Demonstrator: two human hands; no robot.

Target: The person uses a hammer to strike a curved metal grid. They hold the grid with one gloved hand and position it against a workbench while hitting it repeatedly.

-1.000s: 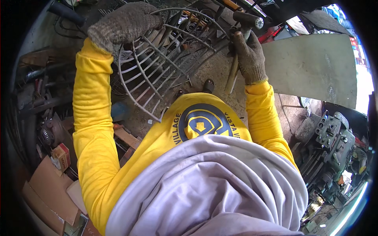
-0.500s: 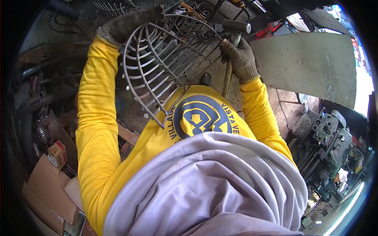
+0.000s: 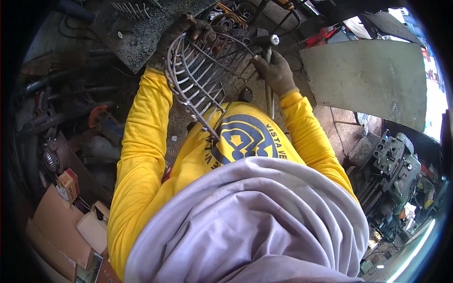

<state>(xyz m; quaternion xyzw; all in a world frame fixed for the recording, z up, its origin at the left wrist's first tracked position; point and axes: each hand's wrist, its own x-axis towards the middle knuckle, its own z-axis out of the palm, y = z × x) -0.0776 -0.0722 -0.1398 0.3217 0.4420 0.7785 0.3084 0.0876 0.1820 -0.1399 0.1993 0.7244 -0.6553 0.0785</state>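
A curved basket-like grate of welded metal rods [image 3: 192,108] is held up in front of my chest, its lower corner close to my yellow shirt. At its far left end my left hand [image 3: 173,41], in a dark work glove, grips the rods. My right hand [image 3: 276,74], also gloved, is closed round the handle of a hammer [image 3: 269,96]. The hammer's head [image 3: 265,41] sticks up above that hand. My right thumb side lies against the right rim of the grate, and I cannot tell whether it grips the rim too.
Beyond the grate is a dark, grit-covered metal surface [image 3: 137,45] with several bolts [image 3: 131,10] standing at its back. A large flat sheet [image 3: 368,78] is on the right, above a greasy machine [image 3: 394,165]. Cardboard [image 3: 61,224] and a small box [image 3: 68,183] lie at lower left.
The grate has tilted and shifted right, together with my left hand and arm. My right hand and the hammer have moved slightly left and nearer. More of the gritty surface shows.
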